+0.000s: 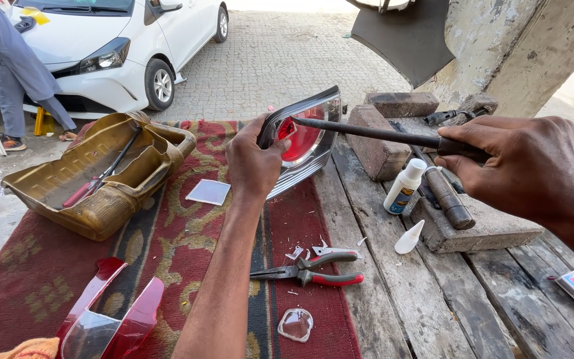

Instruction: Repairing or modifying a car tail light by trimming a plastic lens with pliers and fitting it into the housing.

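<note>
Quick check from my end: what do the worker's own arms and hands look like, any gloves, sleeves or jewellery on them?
Both are bare. The left hand has no glove, ring or watch, and its forearm is uncovered down to the frame's lower edge. The right hand is also ungloved, with no ring showing; its wrist leaves the frame bare, no sleeve or strap visible.

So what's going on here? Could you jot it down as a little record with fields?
Setting: outdoor wooden workbench partly covered by a red patterned rug
Left hand: props up a car tail light with a red lens
Right hand: grips a long dark metal tool, its tip at the red lens
On the rug: red-handled pliers, clear plastic shards, red lens pieces
On the bench: small white bottle, its loose cap, bricks
Left side: brown plastic housing
Background: white car, a person standing beside it
</note>
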